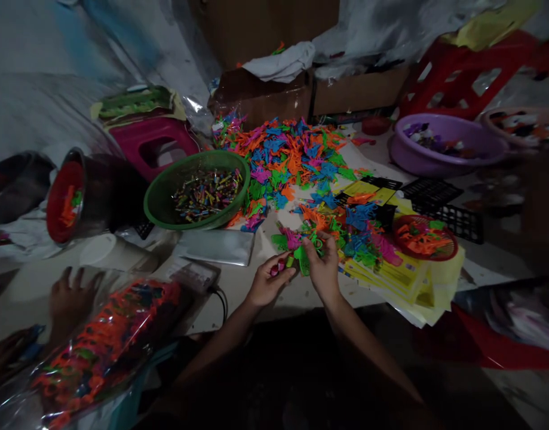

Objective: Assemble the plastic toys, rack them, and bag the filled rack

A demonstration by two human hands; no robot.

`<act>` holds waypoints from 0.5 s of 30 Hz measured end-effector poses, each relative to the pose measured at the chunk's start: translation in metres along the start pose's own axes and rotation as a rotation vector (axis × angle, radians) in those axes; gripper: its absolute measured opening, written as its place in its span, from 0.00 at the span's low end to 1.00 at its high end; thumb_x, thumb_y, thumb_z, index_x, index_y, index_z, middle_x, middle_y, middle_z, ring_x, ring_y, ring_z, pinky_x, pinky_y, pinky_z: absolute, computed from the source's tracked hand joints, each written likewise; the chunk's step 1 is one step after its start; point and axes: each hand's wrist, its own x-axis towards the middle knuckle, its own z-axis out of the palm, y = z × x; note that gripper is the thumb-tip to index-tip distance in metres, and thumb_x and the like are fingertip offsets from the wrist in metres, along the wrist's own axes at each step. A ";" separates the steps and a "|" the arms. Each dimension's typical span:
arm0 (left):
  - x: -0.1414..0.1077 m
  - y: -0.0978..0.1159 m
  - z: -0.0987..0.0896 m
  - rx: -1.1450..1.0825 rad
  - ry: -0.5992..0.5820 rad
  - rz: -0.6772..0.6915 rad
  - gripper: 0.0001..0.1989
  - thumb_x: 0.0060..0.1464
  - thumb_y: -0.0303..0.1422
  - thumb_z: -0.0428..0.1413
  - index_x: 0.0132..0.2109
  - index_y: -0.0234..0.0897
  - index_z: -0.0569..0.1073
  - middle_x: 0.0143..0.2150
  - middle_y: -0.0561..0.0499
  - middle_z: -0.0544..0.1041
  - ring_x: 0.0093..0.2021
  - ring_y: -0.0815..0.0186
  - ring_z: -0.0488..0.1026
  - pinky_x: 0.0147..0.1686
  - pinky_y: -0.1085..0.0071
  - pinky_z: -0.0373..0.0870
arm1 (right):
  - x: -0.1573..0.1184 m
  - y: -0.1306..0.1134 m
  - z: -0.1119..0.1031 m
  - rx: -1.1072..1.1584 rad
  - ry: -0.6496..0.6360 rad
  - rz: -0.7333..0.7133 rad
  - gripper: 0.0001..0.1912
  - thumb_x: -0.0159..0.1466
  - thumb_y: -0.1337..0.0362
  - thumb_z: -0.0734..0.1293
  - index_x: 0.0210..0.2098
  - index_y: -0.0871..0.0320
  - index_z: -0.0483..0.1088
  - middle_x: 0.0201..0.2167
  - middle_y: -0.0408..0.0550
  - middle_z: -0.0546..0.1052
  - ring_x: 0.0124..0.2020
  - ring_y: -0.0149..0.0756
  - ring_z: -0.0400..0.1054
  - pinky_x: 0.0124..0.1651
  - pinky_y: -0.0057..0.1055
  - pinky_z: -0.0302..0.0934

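Observation:
Over the front of the table, my left hand is closed around a few short crayon-like sticks, red and yellow-green. Close beside it, my right hand pinches a flat green plastic piece, its exact shape partly hidden by the fingers. The two hands nearly meet. Just beyond them lies a loose heap of flat plastic pieces in orange, blue, green and pink. A much larger pile of similar pieces spreads farther back. To the left, a green basin holds many short coloured sticks.
Yellow printed sheets lie at right under a red basket of orange pieces. Behind stand a purple basin and a red stool. At left, another person's hand is near a clear bag of coloured pieces.

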 end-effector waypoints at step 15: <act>0.067 -0.027 -0.041 0.620 0.295 -0.030 0.17 0.52 0.39 0.51 0.45 0.33 0.72 0.29 0.49 0.75 0.28 0.67 0.71 0.30 0.73 0.65 | 0.063 0.048 -0.020 -0.852 -0.007 -0.144 0.31 0.59 0.49 0.58 0.53 0.68 0.60 0.48 0.66 0.68 0.51 0.53 0.59 0.50 0.49 0.53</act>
